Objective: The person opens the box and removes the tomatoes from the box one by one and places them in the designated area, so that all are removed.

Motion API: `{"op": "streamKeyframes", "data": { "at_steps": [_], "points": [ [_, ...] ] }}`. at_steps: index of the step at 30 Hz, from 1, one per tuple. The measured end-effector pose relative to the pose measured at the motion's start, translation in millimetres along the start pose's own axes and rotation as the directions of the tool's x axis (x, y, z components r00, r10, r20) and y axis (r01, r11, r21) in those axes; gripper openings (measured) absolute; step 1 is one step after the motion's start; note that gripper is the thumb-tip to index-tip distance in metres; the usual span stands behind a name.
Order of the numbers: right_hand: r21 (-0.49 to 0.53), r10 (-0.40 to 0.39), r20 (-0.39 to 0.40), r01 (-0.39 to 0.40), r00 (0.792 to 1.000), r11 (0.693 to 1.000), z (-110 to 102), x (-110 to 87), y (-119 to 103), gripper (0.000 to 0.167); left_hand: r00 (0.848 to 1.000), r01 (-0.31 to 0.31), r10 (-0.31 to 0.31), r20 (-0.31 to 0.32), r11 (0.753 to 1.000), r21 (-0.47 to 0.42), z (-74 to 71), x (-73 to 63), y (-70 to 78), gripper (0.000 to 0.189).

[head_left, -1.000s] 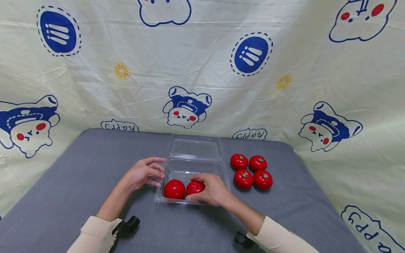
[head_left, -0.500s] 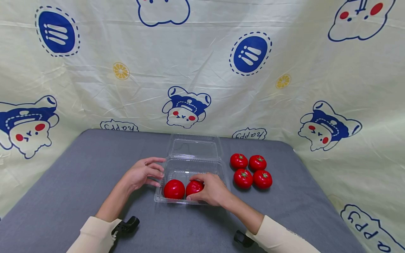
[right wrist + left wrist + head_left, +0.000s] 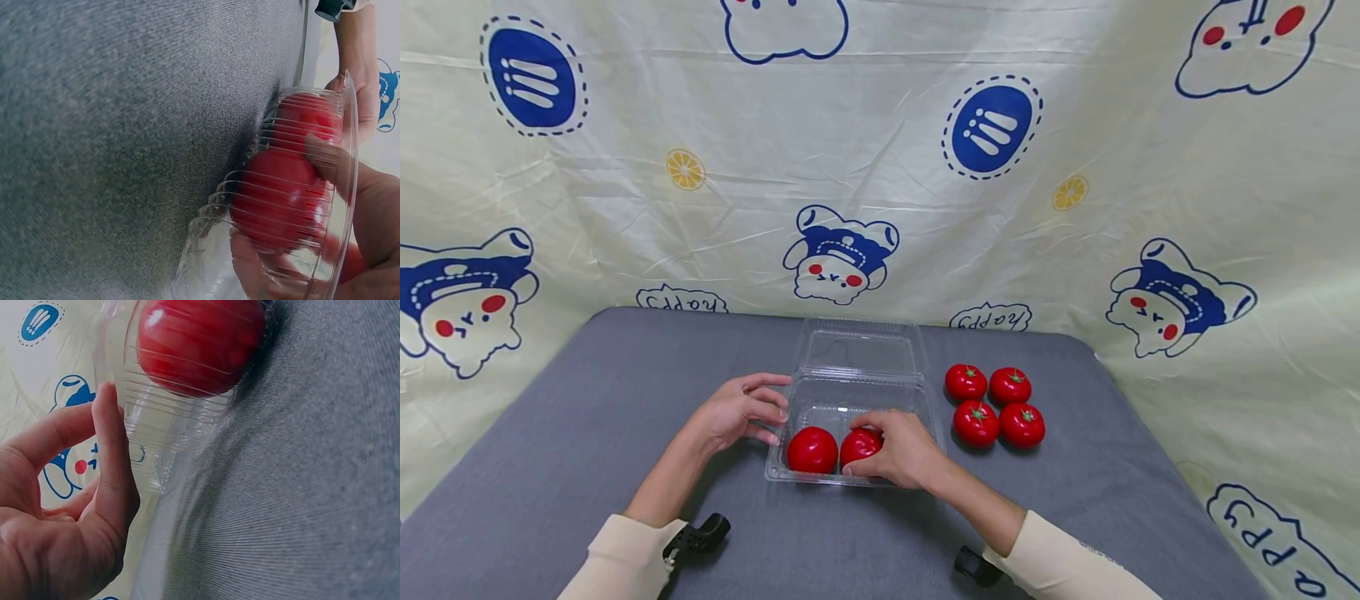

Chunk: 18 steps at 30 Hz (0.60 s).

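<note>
A clear plastic clamshell box (image 3: 895, 393) lies with its lid (image 3: 861, 346) folded back. In its near row sits one red tomato (image 3: 812, 450) on the left. Beside that one is a second tomato (image 3: 859, 447), which my right hand (image 3: 910, 450) grips from the right, thumb in front and fingers behind. Through the box wall, the right wrist view shows this gripped tomato (image 3: 278, 194) between thumb and fingers. My left hand (image 3: 730, 414) is at the box's left edge, fingers loosely spread; in the left wrist view its fingertips reach the clear rim (image 3: 128, 372).
Right of the box, several red tomatoes (image 3: 976, 424) with green stems stand in a close group on the grey tablecloth (image 3: 625, 400). A pale printed curtain (image 3: 880, 167) hangs behind the table. A black wrist device (image 3: 700, 535) shows at the left sleeve.
</note>
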State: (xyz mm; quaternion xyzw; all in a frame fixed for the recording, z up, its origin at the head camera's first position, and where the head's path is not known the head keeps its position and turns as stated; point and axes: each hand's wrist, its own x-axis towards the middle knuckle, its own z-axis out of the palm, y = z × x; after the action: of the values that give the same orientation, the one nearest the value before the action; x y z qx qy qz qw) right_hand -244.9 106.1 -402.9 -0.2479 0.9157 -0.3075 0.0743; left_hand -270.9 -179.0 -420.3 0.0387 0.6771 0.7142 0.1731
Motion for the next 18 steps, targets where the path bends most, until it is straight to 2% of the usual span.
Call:
{"op": "streamKeyframes", "data": {
  "at_steps": [18],
  "points": [
    [-0.018, 0.002, -0.051, -0.003, 0.999, 1.000, -1.2, -1.3, -1.9, 0.050, 1.000, 0.006, -0.005, -0.010, 0.999, 0.036, -0.6, -1.1, 0.8, 0.060]
  ]
}}
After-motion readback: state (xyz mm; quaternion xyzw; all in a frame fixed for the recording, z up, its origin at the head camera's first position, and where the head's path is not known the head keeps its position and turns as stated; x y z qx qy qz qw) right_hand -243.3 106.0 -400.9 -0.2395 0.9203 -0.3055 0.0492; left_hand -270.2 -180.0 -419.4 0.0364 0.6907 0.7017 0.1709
